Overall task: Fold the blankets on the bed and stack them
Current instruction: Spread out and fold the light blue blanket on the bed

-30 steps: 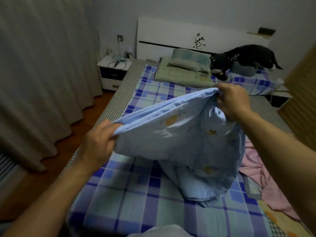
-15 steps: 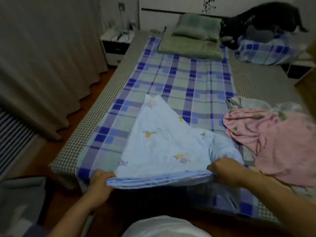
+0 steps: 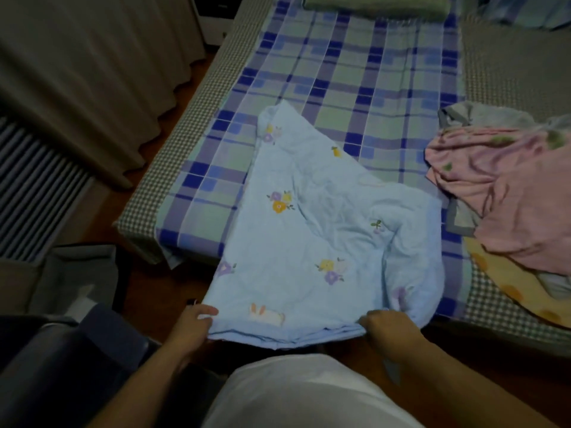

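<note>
Since both hands, left hand point(image 3: 193, 324) and right hand point(image 3: 391, 330), pinch the blue blanket point(image 3: 312, 230) by its near hem over the bed's point(image 3: 349, 78) foot, it looks light, soft, floppy; corners suit holding best.

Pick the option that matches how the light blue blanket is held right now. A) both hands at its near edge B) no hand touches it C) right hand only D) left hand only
A: the left hand and right hand each grip the near edge of the light blue blanket.
</note>
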